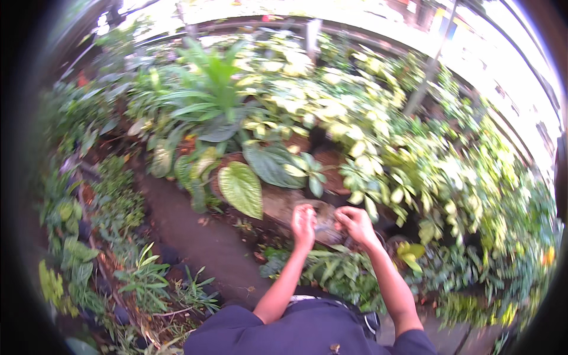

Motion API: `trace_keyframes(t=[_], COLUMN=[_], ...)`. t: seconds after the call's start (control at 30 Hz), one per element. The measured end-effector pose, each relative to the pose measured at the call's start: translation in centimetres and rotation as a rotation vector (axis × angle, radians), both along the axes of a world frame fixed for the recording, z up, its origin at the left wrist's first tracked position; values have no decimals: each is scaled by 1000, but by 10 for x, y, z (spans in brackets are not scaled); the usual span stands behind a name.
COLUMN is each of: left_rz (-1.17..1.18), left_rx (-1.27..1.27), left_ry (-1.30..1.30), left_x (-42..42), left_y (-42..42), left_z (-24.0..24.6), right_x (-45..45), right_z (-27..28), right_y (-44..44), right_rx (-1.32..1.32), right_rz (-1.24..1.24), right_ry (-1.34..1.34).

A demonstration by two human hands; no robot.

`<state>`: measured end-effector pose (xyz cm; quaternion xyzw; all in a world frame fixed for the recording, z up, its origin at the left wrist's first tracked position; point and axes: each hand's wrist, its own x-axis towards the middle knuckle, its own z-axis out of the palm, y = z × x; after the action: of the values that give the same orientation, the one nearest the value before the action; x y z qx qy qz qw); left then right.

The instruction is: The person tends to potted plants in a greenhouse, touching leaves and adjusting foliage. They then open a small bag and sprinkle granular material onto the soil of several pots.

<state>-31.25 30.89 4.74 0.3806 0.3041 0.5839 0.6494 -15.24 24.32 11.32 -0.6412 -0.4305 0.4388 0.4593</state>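
My left hand [304, 225] is raised in front of me, its fingers curled up and blurred. Just to its right, my right hand [356, 225] has thumb and fingertips brought together, pointing towards the left one. A small gap separates the two hands. Whether either holds something small is too blurred to tell. Behind them lies a pale stone-like block [282, 204]. A broad yellow-green leaf [241, 188] hangs left of my left hand, and a large dark green leaf [273, 165] spreads above it. Low green plants [341, 268] grow beneath my forearms.
A dark soil path [199, 239] runs diagonally on the left, bordered by small leafy plants [144, 277]. Dense variegated shrubs [364, 124] fill the right and back. A slanted pole [428, 80] and a pale post [312, 40] rise among them. Paving [448, 333] shows at lower right.
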Motion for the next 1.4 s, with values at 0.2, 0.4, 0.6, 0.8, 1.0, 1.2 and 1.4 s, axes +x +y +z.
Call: trace_keyframes(t=[0.2,0.4,0.6,0.8,1.0,1.2,1.4], left_rz=[-157,-231,-493,-685,-652,-792,-981], left_rx=[84,317,248,255,515,472,535], left_ry=[8,-8,120,518,713,788,739], left_x=[30,84,159,232,293,336,336], left_y=[-33,-109,-162,-180,-159,-158,-182], left_z=[13,52,61,59,44,40,30], right_x=[56,147,237,285,306,306,303], right_z=[43,60,28,6,-7,5,8], right_y=[-75,-177,-256,-290,-286,-270,-226], right_rx=[55,146,103,85,122,155,263], right_rz=[-37,-160,-347,-410,-430,-426,-396], right_ry=[74,213,277,179,146,41,-342])
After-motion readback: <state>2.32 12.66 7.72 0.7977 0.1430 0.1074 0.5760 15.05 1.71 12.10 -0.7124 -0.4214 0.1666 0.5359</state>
